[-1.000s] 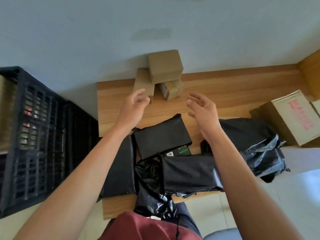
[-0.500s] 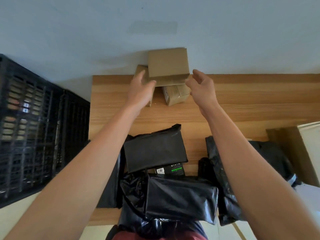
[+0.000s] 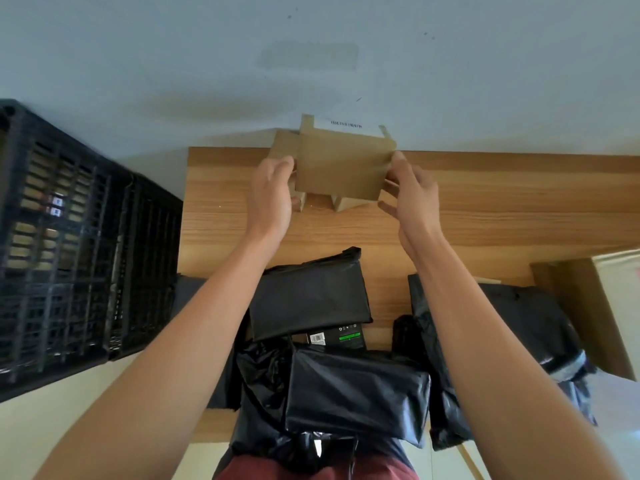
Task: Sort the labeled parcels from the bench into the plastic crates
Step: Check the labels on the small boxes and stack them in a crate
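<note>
Head view: box point(image 3: 341, 168) lifted clear of two smaller boxes point(image 3: 343, 203) at bench point(image 3: 485, 202) far edge, tilted, likely to read its label. Gripped by left hand point(image 3: 272, 195) and right hand point(image 3: 412, 195) at opposite sides. Crates point(image 3: 79, 244) left.

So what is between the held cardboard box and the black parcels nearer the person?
In the head view, only bare wooden bench lies between the cardboard box and the black parcels.

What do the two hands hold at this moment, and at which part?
The cardboard box, tilted up: the left hand grips its left side, the right hand its right side.
</note>
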`<state>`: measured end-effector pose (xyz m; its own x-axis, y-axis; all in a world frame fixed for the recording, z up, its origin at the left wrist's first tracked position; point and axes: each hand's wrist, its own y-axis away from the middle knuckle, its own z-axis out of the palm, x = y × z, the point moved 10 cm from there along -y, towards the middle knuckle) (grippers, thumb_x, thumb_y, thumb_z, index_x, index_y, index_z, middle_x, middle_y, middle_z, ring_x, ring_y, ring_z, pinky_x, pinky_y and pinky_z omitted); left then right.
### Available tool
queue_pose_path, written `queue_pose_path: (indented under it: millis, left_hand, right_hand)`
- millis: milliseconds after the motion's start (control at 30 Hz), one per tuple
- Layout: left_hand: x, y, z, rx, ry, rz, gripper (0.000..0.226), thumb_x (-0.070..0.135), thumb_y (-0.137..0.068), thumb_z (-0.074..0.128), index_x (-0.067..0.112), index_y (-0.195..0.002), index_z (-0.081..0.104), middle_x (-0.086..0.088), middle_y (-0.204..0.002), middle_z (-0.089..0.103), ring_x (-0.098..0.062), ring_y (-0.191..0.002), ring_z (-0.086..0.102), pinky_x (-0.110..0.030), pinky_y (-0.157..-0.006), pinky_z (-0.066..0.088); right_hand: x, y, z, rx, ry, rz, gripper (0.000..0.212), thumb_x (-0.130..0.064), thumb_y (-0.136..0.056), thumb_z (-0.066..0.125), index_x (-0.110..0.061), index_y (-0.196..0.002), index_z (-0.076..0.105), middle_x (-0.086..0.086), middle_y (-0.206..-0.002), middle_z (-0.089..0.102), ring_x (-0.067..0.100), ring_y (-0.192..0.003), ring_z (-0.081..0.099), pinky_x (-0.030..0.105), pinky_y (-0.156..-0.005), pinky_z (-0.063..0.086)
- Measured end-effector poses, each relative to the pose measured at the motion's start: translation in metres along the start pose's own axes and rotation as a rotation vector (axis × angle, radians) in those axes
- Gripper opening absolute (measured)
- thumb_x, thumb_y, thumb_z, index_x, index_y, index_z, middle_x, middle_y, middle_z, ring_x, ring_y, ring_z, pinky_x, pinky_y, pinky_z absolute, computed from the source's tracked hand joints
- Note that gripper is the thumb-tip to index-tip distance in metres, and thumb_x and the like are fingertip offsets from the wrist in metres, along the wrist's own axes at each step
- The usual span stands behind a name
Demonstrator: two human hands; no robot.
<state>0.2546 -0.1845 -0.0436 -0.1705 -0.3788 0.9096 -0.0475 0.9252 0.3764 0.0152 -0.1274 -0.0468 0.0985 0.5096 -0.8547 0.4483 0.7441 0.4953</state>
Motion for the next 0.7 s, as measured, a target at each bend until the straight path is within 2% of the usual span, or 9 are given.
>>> queue_pose_path:
  millis: [100,167,233,300,367,433,567,633,700]
  left_hand:
    - [0.001,0.013,-0.008,-0.007,0.053,0.044,0.02,0.041,-0.106,0.046,0.028,-0.111,0.061,0.009,-0.114,0.067,-0.009,-0.107,0.066,-0.056,-0.095,0.057]
    - [0.001,0.023,-0.01,-0.033,0.099,0.064,0.02,0.031,-0.11,0.044,0.029,-0.111,0.064,0.012,-0.109,0.071,-0.007,-0.103,0.067,-0.055,-0.099,0.055]
    - [0.0,0.031,-0.013,-0.066,0.114,0.066,0.024,0.031,-0.11,0.044,0.026,-0.107,0.067,0.009,-0.106,0.076,-0.013,-0.105,0.07,-0.056,-0.101,0.054]
    - [-0.002,0.037,-0.017,-0.092,0.097,0.067,0.025,0.042,-0.105,0.047,0.028,-0.108,0.067,0.006,-0.112,0.076,-0.018,-0.112,0.069,-0.058,-0.101,0.054]
    - [-0.005,0.043,-0.022,-0.105,0.074,0.053,0.026,0.049,-0.103,0.049,0.032,-0.113,0.066,0.009,-0.118,0.073,-0.009,-0.114,0.067,-0.053,-0.103,0.054]
    - [-0.009,0.048,-0.027,-0.113,0.057,0.037,0.031,0.049,-0.102,0.055,0.028,-0.123,0.063,0.011,-0.122,0.071,-0.004,-0.113,0.066,-0.049,-0.103,0.055]
    - [-0.011,0.056,-0.04,-0.116,0.078,0.064,0.048,0.027,-0.097,0.071,0.02,-0.142,0.056,0.008,-0.135,0.068,-0.005,-0.123,0.064,-0.039,-0.107,0.054]
    - [-0.01,0.062,-0.044,-0.131,0.073,0.099,0.044,0.016,-0.099,0.069,0.018,-0.141,0.058,0.008,-0.135,0.068,-0.003,-0.124,0.063,-0.035,-0.108,0.053]
    - [-0.009,0.069,-0.046,-0.156,0.083,0.126,0.04,0.008,-0.099,0.067,0.022,-0.136,0.06,0.009,-0.135,0.067,-0.002,-0.126,0.062,-0.033,-0.11,0.051]
  right_hand:
    - [0.008,0.017,-0.002,-0.009,-0.062,0.064,0.062,-0.068,-0.101,0.045,-0.018,-0.124,0.071,-0.002,-0.11,0.078,0.012,-0.108,0.072,0.046,-0.097,0.055]
    - [0.009,0.029,0.0,-0.028,-0.087,0.083,0.056,-0.069,-0.101,0.045,-0.024,-0.124,0.07,-0.001,-0.112,0.076,0.015,-0.107,0.071,0.048,-0.096,0.055]
    - [0.006,0.041,0.003,-0.041,-0.088,0.079,0.03,-0.054,-0.103,0.055,-0.03,-0.115,0.068,-0.004,-0.114,0.071,0.014,-0.109,0.067,0.047,-0.096,0.059]
    - [0.006,0.048,0.004,-0.035,-0.112,0.048,0.01,-0.036,-0.103,0.064,-0.031,-0.109,0.069,-0.006,-0.114,0.069,0.013,-0.11,0.066,0.047,-0.097,0.06]
    - [0.008,0.056,0.006,-0.034,-0.141,0.007,0.017,-0.027,-0.101,0.066,-0.026,-0.117,0.073,-0.009,-0.109,0.072,0.009,-0.103,0.068,0.044,-0.097,0.06]
    - [0.009,0.064,0.009,-0.045,-0.142,-0.041,0.028,-0.02,-0.101,0.066,-0.022,-0.128,0.071,-0.011,-0.109,0.076,0.007,-0.101,0.071,0.039,-0.096,0.059]
    - [0.017,0.08,0.017,-0.066,-0.123,-0.082,0.033,-0.016,-0.097,0.066,-0.021,-0.129,0.07,-0.006,-0.119,0.076,0.017,-0.116,0.07,0.053,-0.106,0.053]
    - [0.023,0.088,0.02,-0.072,-0.164,-0.048,0.022,-0.027,-0.099,0.066,-0.018,-0.12,0.07,0.001,-0.119,0.076,0.021,-0.118,0.069,0.059,-0.103,0.054]
    - [0.026,0.095,0.022,-0.068,-0.234,-0.006,0.021,-0.035,-0.102,0.065,-0.015,-0.109,0.068,0.007,-0.118,0.075,0.023,-0.117,0.07,0.059,-0.095,0.059]
